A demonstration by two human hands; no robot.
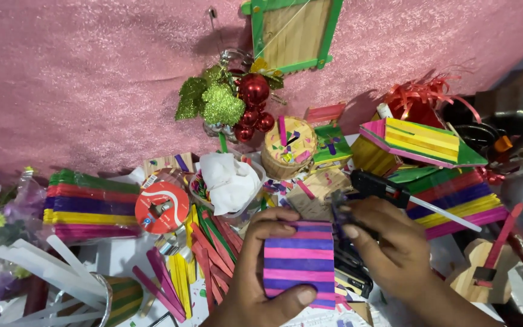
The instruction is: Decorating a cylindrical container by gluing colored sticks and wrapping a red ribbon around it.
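We see a matt panel (299, 263) of painted wooden sticks, glossy red baubles (253, 91), glittery green leaves (222, 104), a fuzzy pink cloth backdrop (92, 79) and a black plastic glue gun (373, 184).

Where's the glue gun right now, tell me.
In the head view, the black glue gun lies right of centre, just above the right hand, beside the pink-and-purple stick panel held in the left hand.

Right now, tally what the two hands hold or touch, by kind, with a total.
Striped pink-and-purple stick panel, held in the left hand: 1
Small dark purple piece, at the right hand fingertips: 1
Black glue gun, just behind the right hand: 1
Total: 3
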